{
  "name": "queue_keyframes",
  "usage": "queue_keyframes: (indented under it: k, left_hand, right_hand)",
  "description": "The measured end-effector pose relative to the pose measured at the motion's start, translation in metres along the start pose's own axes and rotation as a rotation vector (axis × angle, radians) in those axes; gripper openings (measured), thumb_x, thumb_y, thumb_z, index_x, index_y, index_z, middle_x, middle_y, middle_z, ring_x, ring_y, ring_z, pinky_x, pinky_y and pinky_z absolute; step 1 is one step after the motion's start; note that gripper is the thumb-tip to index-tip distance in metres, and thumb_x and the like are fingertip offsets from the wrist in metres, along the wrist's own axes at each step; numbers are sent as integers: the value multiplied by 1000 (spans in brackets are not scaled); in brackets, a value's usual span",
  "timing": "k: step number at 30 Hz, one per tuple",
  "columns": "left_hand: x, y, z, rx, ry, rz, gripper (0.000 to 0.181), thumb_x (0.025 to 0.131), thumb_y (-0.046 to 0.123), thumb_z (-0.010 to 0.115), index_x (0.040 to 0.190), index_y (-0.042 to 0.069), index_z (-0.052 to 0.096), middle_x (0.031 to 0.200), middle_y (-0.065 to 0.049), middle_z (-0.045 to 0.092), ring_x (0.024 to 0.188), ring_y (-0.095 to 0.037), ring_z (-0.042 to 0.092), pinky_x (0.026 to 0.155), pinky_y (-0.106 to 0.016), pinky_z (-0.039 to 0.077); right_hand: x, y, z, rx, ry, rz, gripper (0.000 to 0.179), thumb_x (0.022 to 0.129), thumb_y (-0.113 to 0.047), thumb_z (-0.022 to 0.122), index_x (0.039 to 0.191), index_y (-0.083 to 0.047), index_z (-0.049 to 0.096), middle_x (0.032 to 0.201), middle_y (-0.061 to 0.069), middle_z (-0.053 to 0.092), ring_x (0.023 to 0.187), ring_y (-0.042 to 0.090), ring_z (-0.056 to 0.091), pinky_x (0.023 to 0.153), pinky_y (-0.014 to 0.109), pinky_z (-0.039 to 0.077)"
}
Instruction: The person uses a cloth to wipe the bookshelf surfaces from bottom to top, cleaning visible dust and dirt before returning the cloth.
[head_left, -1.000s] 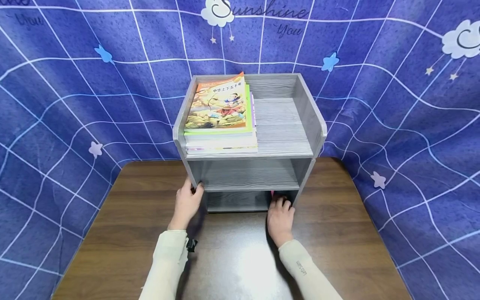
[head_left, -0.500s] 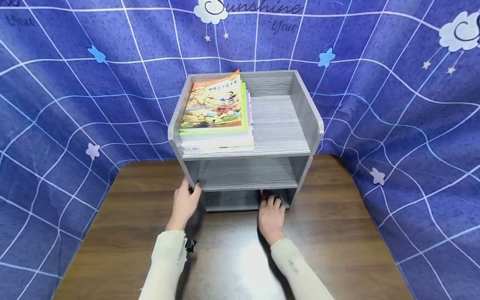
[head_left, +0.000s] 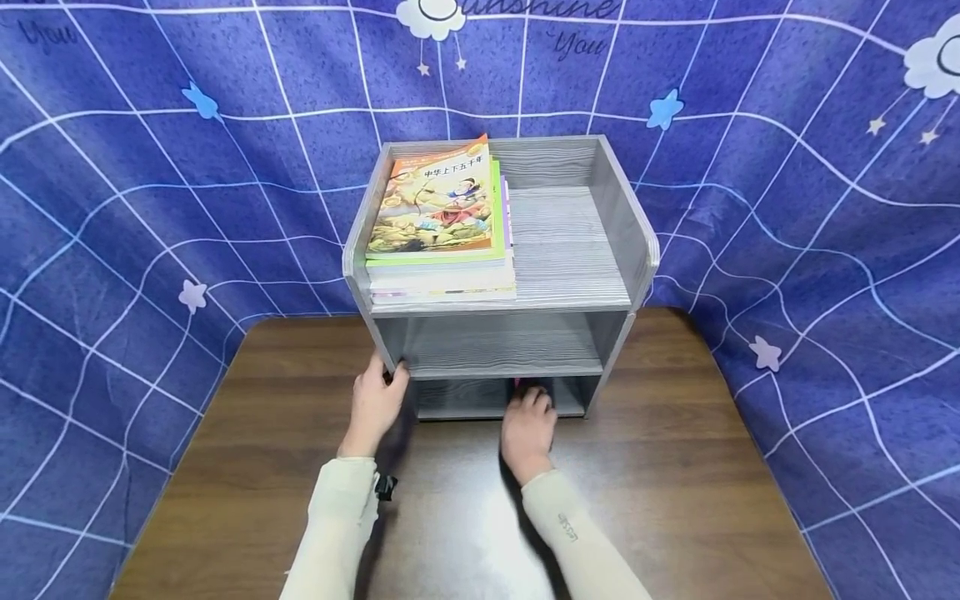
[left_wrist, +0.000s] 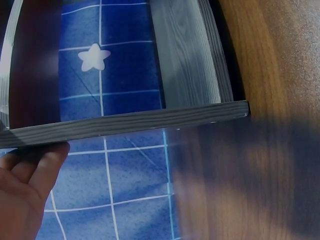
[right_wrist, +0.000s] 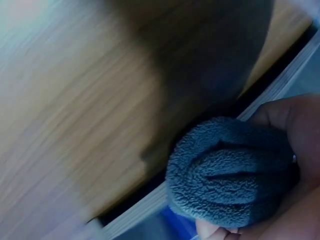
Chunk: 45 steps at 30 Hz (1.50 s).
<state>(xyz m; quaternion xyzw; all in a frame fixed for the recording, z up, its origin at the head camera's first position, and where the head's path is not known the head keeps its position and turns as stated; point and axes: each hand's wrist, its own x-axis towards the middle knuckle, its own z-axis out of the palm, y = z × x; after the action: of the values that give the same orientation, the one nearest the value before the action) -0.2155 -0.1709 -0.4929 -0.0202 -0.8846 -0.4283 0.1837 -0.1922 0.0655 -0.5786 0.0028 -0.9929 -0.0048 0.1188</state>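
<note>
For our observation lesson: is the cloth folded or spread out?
Folded: the cloth shows rounded, doubled-over layers in the right wrist view.

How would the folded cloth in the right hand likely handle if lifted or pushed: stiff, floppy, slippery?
The cloth looks soft and probably floppy, judging by its rounded, bunched folds. Its fuzzy, towel-like surface suggests the right hand would find it grippy rather than slippery. With no hard edges showing, it seems unlikely to break.

Cloth [right_wrist: 230, 172]: blue-grey. Shelf [head_left: 566, 242]: grey, streaked grain. Top book [head_left: 438, 204]: orange-and-tan pictorial cover. Tabletop [head_left: 675, 467]: brown wood grain. Curtain [head_left: 480, 87]: blue, white grid; light-blue star [head_left: 200, 100], ten o'clock.
</note>
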Motion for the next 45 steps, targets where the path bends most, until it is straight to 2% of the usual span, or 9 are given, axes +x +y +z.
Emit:
queue_keyframes:
  k: [5, 13, 18, 25, 29, 34, 37, 42, 45]
  left_hand:
    - [-1, -2, 2, -14, -5, 4, 27, 96, 23, 60, 118, 9, 59, 107, -21, 72, 97, -40, 68, 83, -55, 51]
    - [1, -3, 2, -27, -9, 24, 27, 95, 22, 60, 119, 8, 59, 106, -20, 72, 95, -38, 69, 82, -54, 52]
    - [0, -3, -2, -22, 4, 26, 26, 94, 21, 60, 117, 7, 60, 105, -21, 72, 94, -39, 69, 81, -54, 52]
    - [1, -3, -3, -28, -17, 18, 27, 96, 22, 59, 119, 7, 59, 108, -21, 72, 97, -38, 69, 82, -54, 52]
    - [1, -3, -4, -19, -33, 21, 28, 96, 23, 59, 120, 8, 59, 109, -21, 71, 100, -39, 68, 85, -55, 51]
    - [2, -3, -6, 2, -11, 41, 27, 95, 24, 60, 118, 9, 60, 106, -22, 72, 99, -42, 68, 84, -56, 50]
    - [2, -4, -7, 12, 2, 46, 27, 95, 23, 60, 118, 8, 60, 106, -22, 72, 98, -43, 68, 83, -56, 50]
    - [1, -6, -4, 16, 0, 44, 26, 94, 24, 60, 116, 9, 61, 104, -20, 72, 96, -42, 68, 83, -55, 50]
    - [1, -5, -2, 11, 5, 48, 26, 94, 24, 61, 115, 9, 61, 103, -20, 72, 96, -43, 68, 82, -55, 50]
  right_hand:
    - [-5, -4, 6, 9, 42, -75, 38, 88, -13, 65, 121, 6, 64, 124, 31, 54, 104, 42, 53, 73, 49, 49]
    - [-6, 26, 9, -4, 69, 38, 38, 93, -9, 53, 120, 16, 59, 122, 40, 50, 96, 46, 51, 68, 50, 48]
    - [-1, 2, 7, -4, 41, 65, 36, 93, -11, 54, 118, 14, 62, 124, 39, 50, 100, 46, 51, 71, 50, 49]
    - [-3, -38, -2, -11, -2, -59, 29, 95, -13, 56, 114, 7, 65, 123, 32, 53, 99, 40, 54, 70, 46, 50]
    - [-4, -20, -3, -4, 17, -36, 27, 88, -11, 62, 108, 8, 66, 120, 31, 54, 99, 41, 53, 69, 46, 51]
    - [-2, 11, 4, 36, 176, 65, 27, 82, -11, 66, 97, 12, 67, 114, 36, 55, 90, 43, 53, 62, 48, 48]
    - [0, 15, 8, 59, 228, 89, 25, 85, -10, 61, 94, 13, 68, 113, 37, 55, 88, 43, 52, 60, 49, 47]
    - [2, -10, 9, 22, 96, 113, 25, 91, -8, 53, 99, 11, 68, 119, 38, 51, 94, 44, 51, 67, 49, 48]
    - [0, -34, 5, 15, 51, 50, 25, 91, -11, 57, 103, 8, 68, 120, 35, 53, 96, 43, 52, 68, 47, 50]
